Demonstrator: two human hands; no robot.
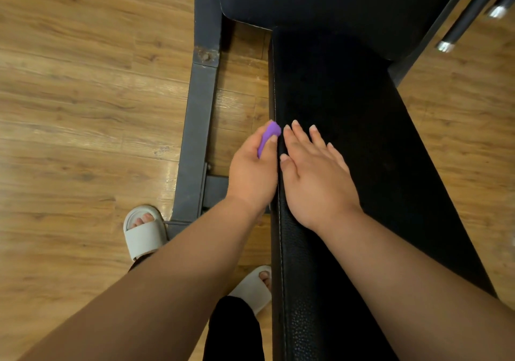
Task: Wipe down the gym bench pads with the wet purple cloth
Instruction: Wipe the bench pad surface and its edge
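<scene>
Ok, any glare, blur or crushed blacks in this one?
Head view: the black padded bench seat is nearly featureless, grain showing only near the bottom; mild glare on the glossy wooden floor; chrome bar ends top right smear; the left hand, right hand and purple cloth are sharp.

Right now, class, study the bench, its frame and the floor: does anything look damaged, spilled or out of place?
One thing: the dark grey metal frame rail left of the black padded bench seat has a scuffed, rust-coloured patch at a joint, where paint looks worn off. Nothing looks spilled.
</scene>
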